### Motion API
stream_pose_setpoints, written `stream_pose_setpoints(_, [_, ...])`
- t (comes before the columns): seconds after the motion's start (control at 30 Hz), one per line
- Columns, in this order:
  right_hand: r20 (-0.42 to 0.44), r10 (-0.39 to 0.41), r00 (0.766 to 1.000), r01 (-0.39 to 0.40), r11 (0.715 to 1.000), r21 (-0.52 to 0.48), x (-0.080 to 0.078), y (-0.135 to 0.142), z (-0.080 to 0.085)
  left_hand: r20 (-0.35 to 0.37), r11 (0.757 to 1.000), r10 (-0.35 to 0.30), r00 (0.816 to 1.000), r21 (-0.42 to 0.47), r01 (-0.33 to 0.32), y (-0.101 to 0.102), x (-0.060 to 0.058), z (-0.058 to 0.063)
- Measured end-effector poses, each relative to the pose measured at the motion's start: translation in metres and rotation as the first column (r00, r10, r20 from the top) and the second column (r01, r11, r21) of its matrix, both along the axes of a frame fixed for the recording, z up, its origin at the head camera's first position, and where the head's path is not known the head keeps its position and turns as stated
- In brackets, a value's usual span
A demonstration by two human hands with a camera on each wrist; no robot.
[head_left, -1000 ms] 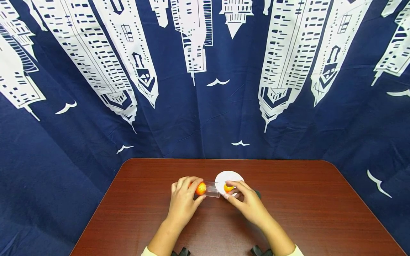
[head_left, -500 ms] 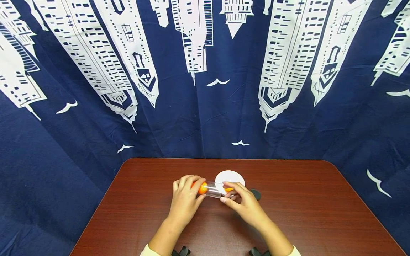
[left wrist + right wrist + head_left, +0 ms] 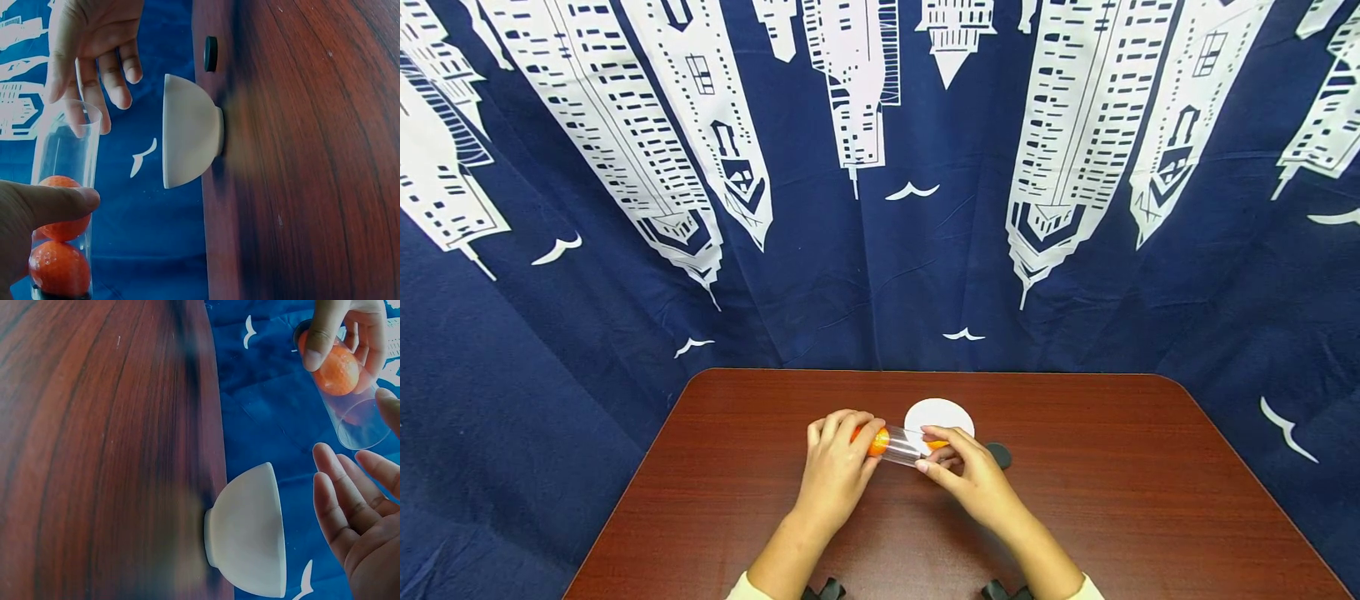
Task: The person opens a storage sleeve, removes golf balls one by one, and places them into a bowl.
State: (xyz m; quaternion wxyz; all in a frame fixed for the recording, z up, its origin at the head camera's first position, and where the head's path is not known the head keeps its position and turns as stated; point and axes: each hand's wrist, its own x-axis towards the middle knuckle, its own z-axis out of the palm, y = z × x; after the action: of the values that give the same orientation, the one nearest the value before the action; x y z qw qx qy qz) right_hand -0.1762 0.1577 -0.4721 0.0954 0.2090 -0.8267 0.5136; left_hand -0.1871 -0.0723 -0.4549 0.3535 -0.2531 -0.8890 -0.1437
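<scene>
Gripping the clear tube in the left hand, thumb on one side, fingers curled round the other! Holding it roughly level, up off the table, with the dark base to the left and the open mouth to the right. Inside, packed toward the base, two orange balls, partly masked by the left thumb in the left wrist view.

Over at the mouth, with the right hand: fingers loosely spread and nearly straight, thumb up near the rim, nothing in the grasp. Touching the rim or just short of it? Impossible to tell.

Down beneath, and right in the thick of it, a white bowl, upright on the table, overlapped in the head view by the tube's mouth and the right fingers. Peeking out beside those fingers, a patch of orange, too hidden to name. Close by the bowl, beyond the right hand, a dark round cap, flat on the wood, apart from every finger. Farther back, past the table's edge, a blue cloth, printed with white buildings upside down and small white birds. At the bottom of the head view, pale sleeves and dark pieces, too cropped to identify.
</scene>
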Motion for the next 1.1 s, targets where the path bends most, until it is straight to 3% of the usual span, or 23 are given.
stream_pose_setpoints(0.17, [0.002, 0.003, 1.0, -0.003, 1.0, -0.013, -0.0003, -0.0004, -0.001, -0.027, 1.0, -0.006, 1.0, -0.008, 0.006, -0.0007, -0.0014, 0.0005])
stream_pose_setpoints(1.1, [-0.022, 0.024, 0.999, -0.025, 0.997, -0.071, 0.001, -0.0018, -0.0032, 0.015, 0.999, -0.013, 1.0, 0.03, 0.013, -0.0008, 0.0016, -0.0007])
